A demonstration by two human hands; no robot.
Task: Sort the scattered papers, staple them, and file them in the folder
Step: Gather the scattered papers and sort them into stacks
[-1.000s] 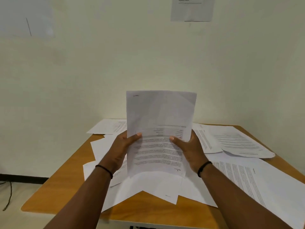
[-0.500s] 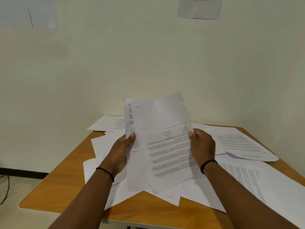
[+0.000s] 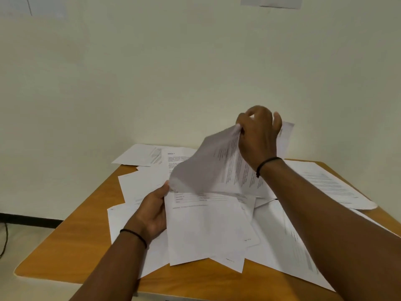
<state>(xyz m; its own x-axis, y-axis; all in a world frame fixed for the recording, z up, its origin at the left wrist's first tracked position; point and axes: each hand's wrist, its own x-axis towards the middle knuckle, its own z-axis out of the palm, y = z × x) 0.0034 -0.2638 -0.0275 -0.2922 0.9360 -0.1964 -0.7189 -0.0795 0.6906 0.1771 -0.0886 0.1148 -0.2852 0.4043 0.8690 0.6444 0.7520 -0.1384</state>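
The right hand (image 3: 258, 135) pinches a curling white printed sheet (image 3: 212, 170) lifted over the wooden surface (image 3: 71, 235) toward its far-right corner, while the nearer left hand (image 3: 155, 211) grips the white paper stack (image 3: 201, 227) at mid-surface.

One wooden table (image 3: 65, 246), two hands, two black wristbands, and many scattered papers (image 3: 282, 246), too overlapped to count

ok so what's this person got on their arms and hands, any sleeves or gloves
No gloves and no sleeves in view: both forearms are bare up to the frame edge. The left hand and the right hand each have a thin black band around the wrist, the left band and the right band. No rings or watch are visible.
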